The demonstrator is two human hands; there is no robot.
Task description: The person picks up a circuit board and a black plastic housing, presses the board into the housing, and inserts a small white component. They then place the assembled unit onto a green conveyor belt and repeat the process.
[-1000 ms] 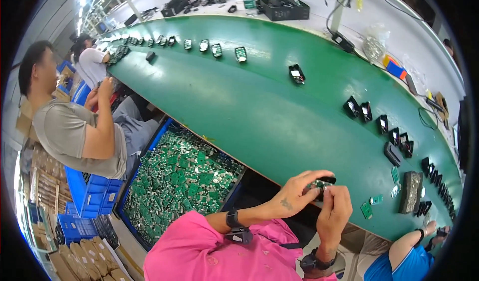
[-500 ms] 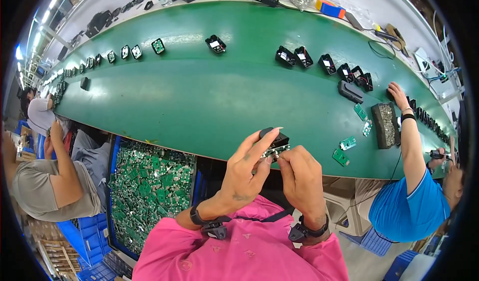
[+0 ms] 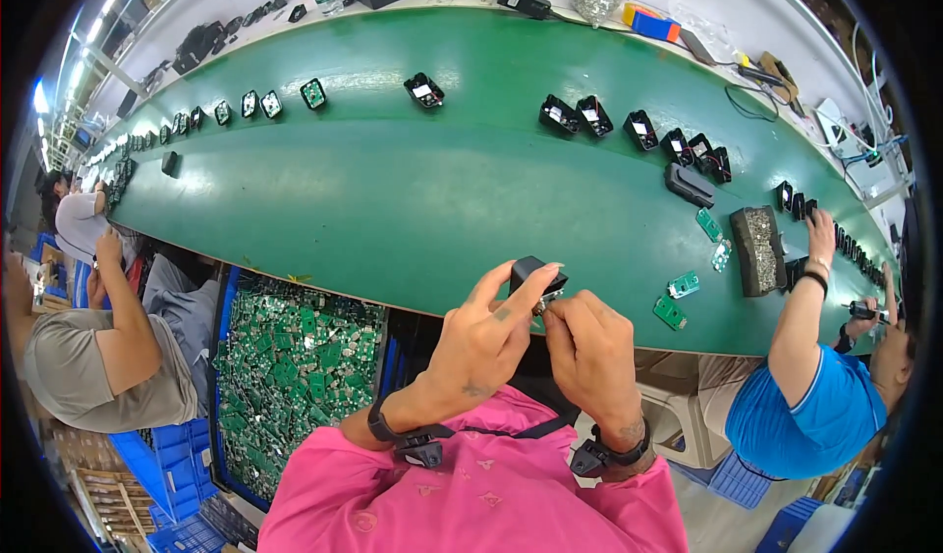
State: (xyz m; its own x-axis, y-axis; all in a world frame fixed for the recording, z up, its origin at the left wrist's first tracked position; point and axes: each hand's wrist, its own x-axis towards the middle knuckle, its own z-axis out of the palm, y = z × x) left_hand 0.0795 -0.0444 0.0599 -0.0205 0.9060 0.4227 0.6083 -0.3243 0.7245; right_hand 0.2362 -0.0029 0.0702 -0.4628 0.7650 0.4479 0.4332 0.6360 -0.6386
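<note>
Black plastic housing [image 3: 526, 267] held in the left-hand grip [image 3: 479, 342].
Right-hand grip [image 3: 595, 342] narrow at the housing's near side, hold unclear; 4 green circuit boards [image 3: 671, 311] on the desk [image 3: 393, 199], rightward.

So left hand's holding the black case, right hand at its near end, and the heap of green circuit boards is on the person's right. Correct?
Wrong side: the heap of green circuit boards is on the person's left, per the head view. Rest holds: left hand holding the black case, right hand at its near end.
</note>
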